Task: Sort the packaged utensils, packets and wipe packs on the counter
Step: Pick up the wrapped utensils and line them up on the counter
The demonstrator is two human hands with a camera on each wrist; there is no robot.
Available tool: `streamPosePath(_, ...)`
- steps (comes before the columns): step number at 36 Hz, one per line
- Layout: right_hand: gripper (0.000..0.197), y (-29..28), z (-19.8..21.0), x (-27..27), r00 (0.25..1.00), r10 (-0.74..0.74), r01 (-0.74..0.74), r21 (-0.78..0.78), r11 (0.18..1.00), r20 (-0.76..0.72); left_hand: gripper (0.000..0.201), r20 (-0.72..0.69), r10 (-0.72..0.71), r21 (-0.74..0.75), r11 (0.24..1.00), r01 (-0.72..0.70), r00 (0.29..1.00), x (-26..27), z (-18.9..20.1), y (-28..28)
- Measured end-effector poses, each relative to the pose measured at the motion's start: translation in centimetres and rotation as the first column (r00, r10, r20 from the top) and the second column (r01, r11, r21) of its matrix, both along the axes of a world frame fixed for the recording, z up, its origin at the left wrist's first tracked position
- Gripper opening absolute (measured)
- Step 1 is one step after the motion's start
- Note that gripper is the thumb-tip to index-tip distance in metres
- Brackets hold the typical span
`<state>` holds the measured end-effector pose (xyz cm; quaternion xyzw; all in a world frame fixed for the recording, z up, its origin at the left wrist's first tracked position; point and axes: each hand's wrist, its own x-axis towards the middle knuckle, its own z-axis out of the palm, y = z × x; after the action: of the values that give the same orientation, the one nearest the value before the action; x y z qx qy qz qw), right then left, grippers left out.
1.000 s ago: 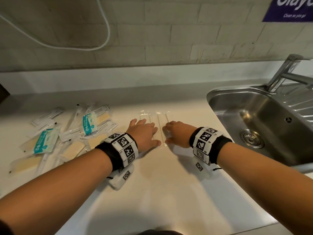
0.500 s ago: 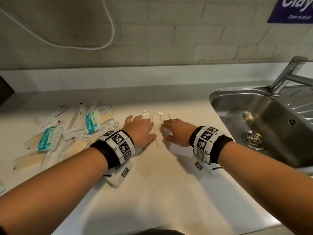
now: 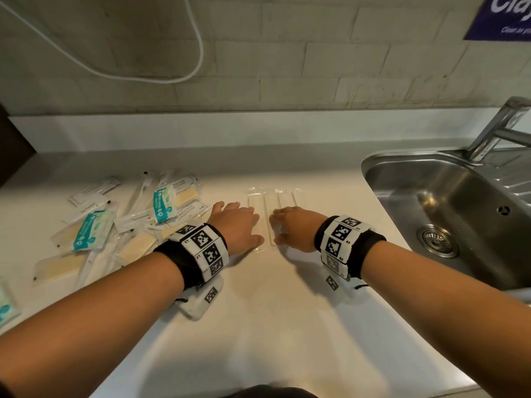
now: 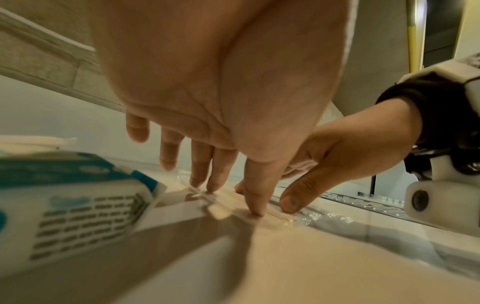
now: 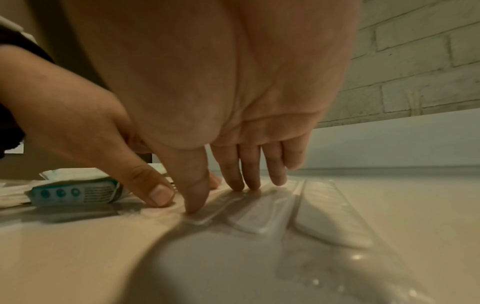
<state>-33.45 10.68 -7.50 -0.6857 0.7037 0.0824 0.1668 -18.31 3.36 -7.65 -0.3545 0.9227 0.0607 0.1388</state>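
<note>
Straight, lightly spread fingertips (image 4: 255,212) of the left hand (image 3: 238,225) and right hand (image 3: 296,228) pressed flat on the clear-wrapped utensils (image 3: 273,201), lined up at twelve o'clock on the counter (image 3: 258,326). This looked like squaring that group. Next came the unsorted pile (image 3: 120,222) at nine o'clock, needing a pinch.

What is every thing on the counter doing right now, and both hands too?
Clear plastic-wrapped utensil packs: flat, side by side, pressed down.
Left hand: fingers straight, pressing packs.
Right hand: fingers straight, pressing packs.
Teal-and-white wipe packs: heaped, unsorted.
Steel sink: empty; tap not running.
</note>
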Motion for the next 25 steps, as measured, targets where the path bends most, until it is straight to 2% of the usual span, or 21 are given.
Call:
streamPosePath(5, 0.045, 0.0, 0.0, 0.1, 1.0, -0.007, 0.007, -0.014, 1.0, -0.005, 0.048, 0.007, 0.001, 0.007, 1.0, -0.001, 1.0, 0.0, -0.2, -0.2)
streamPosePath(8, 0.045, 0.1, 0.3, 0.2, 1.0, -0.014, 0.014, -0.02, 1.0, -0.006, 0.049, 0.001, 0.0, 0.006, 1.0, 0.0, 1.0, -0.1, -0.1, -0.1)
streamPosePath(10, 0.042, 0.2, 0.6, 0.1, 0.999, -0.045, 0.045, -0.048, 0.998, 0.008, 0.047, -0.029, -0.006, 0.0, 1.0, 0.006, 1.0, -0.3, 0.1, -0.1)
streamPosePath(14, 0.043, 0.3, 1.2, -0.7, 0.991, -0.136, 0.136, -0.068, 0.988, 0.004, 0.058, -0.046, -0.051, 0.004, 0.999, 0.051, 0.998, -1.3, 0.4, 0.4)
streamPosePath(17, 0.041, 0.3, 1.1, -1.7, 0.983, -0.181, 0.18, -0.027, 0.983, -0.031, 0.061, -0.043, -0.105, 0.011, 0.994, 0.106, 0.994, -2.2, 0.7, 1.0)
streamPosePath(21, 0.038, 0.8, 0.9, -2.1, 0.982, -0.157, 0.164, 0.063, 0.984, -0.103, 0.06, -0.021, -0.188, 0.015, 0.982, 0.188, 0.982, -3.5, 0.8, 2.0)
streamPosePath(25, 0.041, 1.0, 0.5, -2.1, 0.98, -0.153, 0.162, 0.064, 0.985, -0.127, 0.059, 0.019, -0.215, 0.018, 0.976, 0.215, 0.976, -4.4, 0.2, 2.6)
